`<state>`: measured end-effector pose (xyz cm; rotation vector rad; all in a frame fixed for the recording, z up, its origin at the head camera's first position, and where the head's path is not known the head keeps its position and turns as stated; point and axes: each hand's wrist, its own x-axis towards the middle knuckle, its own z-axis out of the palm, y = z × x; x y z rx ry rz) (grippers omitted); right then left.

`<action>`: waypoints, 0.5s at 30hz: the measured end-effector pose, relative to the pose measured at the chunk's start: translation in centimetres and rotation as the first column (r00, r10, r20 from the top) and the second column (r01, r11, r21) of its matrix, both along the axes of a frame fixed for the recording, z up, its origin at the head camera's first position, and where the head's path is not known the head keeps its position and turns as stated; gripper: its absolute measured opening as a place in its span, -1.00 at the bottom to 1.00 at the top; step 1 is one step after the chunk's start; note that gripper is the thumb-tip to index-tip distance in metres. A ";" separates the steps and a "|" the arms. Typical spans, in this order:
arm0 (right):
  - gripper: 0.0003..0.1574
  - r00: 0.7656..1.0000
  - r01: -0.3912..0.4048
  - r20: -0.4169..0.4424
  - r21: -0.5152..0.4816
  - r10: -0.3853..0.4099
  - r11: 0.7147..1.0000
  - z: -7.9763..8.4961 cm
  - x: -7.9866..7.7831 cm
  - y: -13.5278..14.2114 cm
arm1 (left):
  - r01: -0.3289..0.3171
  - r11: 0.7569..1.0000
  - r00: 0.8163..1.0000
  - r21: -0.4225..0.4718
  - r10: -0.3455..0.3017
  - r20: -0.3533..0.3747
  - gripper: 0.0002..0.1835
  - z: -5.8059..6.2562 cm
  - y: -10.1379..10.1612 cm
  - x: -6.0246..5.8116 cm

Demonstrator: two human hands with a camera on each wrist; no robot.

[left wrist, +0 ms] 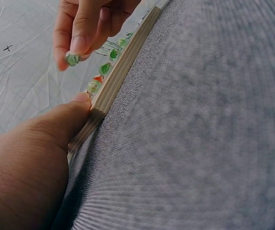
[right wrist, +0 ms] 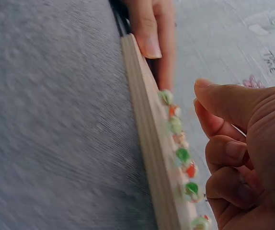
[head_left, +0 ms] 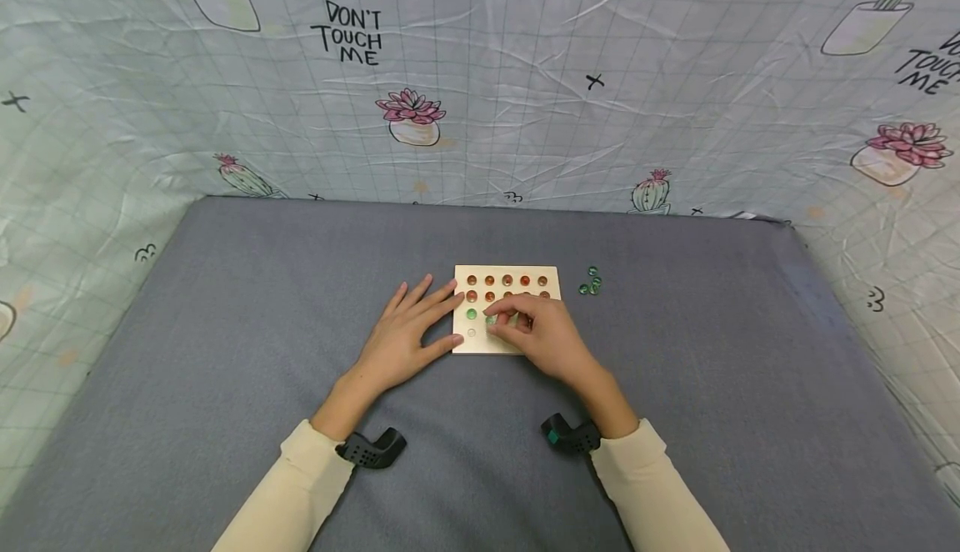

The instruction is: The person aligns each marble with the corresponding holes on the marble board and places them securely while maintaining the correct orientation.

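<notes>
A pale wooden board (head_left: pixel 507 353) with rows of round hollows lies on the grey cloth. Reddish-orange marbles (head_left: pixel 471 280) sit in its two far rows, and a green marble (head_left: pixel 471 313) is in the row nearer me. My left hand (head_left: pixel 405 339) lies at the board's left side with fingers spread and straight; its thumb touches the near left corner. Above the board, my right hand (head_left: pixel 543 335) pinches a green marble (left wrist: pixel 73 59) between thumb and finger, as the left wrist view shows. This hand hides much of the board's near right part.
A few loose green marbles (head_left: pixel 595 285) lie on the cloth just right of the board. Grey cloth (head_left: pixel 300 285) covers the table surface. A printed white curtain (head_left: pixel 510 77) hangs behind and at both sides.
</notes>
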<state>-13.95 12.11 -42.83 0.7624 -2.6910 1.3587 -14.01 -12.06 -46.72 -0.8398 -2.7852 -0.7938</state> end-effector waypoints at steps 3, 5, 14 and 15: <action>-0.83 1.000 -0.020 0.011 0.003 0.020 1.000 -0.3 0.2 -0.5 | 0.000 1.000 1.000 0.003 0.000 -0.002 -0.35 0.1 0.0 0.0; -0.83 0.999 -0.032 0.010 0.007 0.032 0.999 -0.5 0.3 -0.8 | 0.002 1.000 1.000 0.006 -0.002 -0.005 -0.36 0.2 0.0 0.1; -0.84 0.999 -0.041 -0.028 0.014 0.042 0.999 -1.4 0.6 -1.9 | 0.005 1.000 1.000 0.002 -0.005 -0.006 -0.35 0.2 0.0 0.1; -0.84 0.999 -0.042 -0.031 0.013 0.043 0.999 -1.4 0.6 -2.0 | 0.006 1.000 1.000 0.003 -0.006 -0.006 -0.35 0.2 0.0 0.1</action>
